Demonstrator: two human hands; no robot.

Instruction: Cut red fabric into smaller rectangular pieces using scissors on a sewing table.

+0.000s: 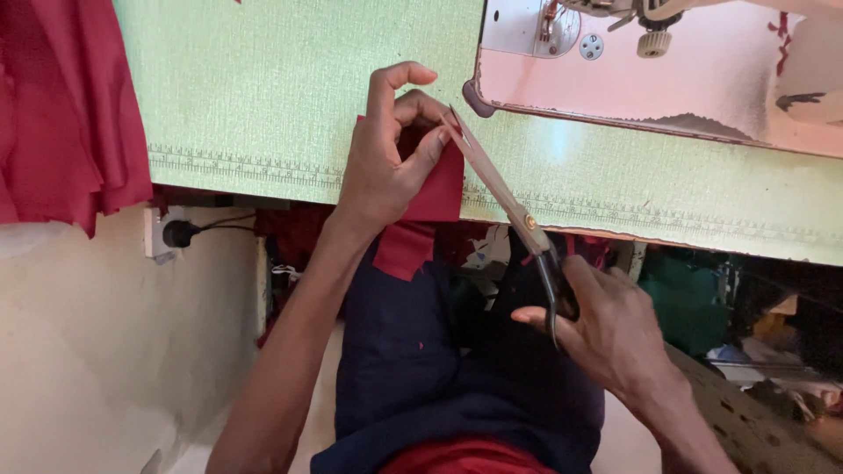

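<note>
Over the green counter (263, 96), near the sewing machine (667, 70), my left hand (386, 162) pinched the red cloth scrap (430, 206) at the counter's edge while my right hand (606, 329) gripped the scissors (505, 193), blades at the cloth: trimming, I judged; steady closing seemed needed.

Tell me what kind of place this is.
Probably a tailoring workshop: a sewing machine sits on a green table, and the hands work scissors on a red cloth piece.
</note>
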